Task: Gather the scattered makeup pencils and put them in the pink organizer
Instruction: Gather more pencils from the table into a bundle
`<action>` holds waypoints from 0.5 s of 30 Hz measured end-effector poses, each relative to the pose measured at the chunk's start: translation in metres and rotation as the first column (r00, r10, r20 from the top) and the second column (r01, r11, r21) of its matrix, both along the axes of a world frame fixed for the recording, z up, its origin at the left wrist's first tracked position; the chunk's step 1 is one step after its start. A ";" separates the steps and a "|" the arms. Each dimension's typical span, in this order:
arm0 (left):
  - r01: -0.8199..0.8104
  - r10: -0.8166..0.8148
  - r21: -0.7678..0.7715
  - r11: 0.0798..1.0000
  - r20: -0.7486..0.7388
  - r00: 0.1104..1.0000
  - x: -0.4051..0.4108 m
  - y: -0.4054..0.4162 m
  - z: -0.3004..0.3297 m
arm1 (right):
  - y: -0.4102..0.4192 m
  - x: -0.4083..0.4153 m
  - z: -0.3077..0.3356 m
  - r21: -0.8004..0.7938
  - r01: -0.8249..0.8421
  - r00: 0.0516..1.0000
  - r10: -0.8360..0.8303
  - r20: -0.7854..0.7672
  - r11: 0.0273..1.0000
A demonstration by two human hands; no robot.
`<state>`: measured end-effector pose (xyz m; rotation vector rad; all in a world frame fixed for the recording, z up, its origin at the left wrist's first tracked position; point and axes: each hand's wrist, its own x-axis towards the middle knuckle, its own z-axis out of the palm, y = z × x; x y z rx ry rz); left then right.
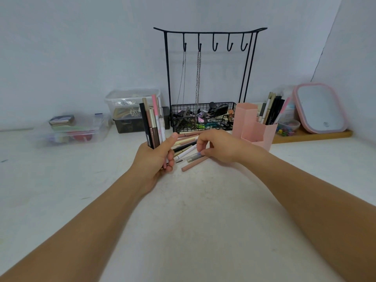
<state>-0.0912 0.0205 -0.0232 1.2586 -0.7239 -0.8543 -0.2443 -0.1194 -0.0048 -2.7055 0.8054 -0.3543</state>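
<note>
— Half done, I'd say, or near it. The left hand point(156, 157) grips a bundle of pencils point(153, 123) upright, fingers curled round their lower ends, thumb pressed against the side.

— And the other hand?

— The right hand point(215, 146) is down on the white table point(203, 200), fingertips pinching one pale pencil point(188, 152) in the heap. I cannot tell whether it is lifted or only touched.

— How many are loose?

— Several. The scattered pile point(186, 143) lies between the two hands, just in front of the wire basket point(203, 117). A dusty-pink pencil point(194, 163) lies at the near edge, a little apart from the rest.

— Anything in the organizer?

— Yes. The pink organizer point(254, 127) stands to the right of the pile, near the right wrist, and its rear compartment holds a cluster of stored pencils point(271, 110) leaning to the right. The tall front-left compartment looks empty from here, though I cannot see down inside.

— So what is left?

— My guess: finish picking up the pile, then carry the whole handful across and drop it into a compartment. Nothing from the left hand's bundle has gone in yet.
</note>
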 end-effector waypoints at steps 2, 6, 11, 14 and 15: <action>-0.013 0.013 0.016 1.000 0.015 1.000 0.001 0.000 0.000 | 0.000 0.000 0.000 0.004 -0.009 1.000 0.009 0.019 1.000; -0.006 0.006 0.009 1.000 0.025 1.000 0.001 0.002 0.000 | -0.003 -0.003 -0.002 -0.019 -0.039 0.997 0.040 0.064 0.999; 0.053 -0.052 -0.050 0.997 0.021 0.998 0.001 0.003 0.001 | 0.006 0.001 0.013 -0.009 0.053 0.927 -0.046 0.373 0.999; 0.083 -0.081 -0.056 0.995 0.030 0.996 0.000 0.004 0.001 | 0.021 0.007 0.031 0.339 -0.075 0.829 -0.130 0.544 0.938; 0.094 -0.092 -0.050 0.994 0.037 0.995 0.000 0.004 0.001 | 0.027 0.009 0.035 0.461 -0.163 0.805 -0.153 0.573 0.872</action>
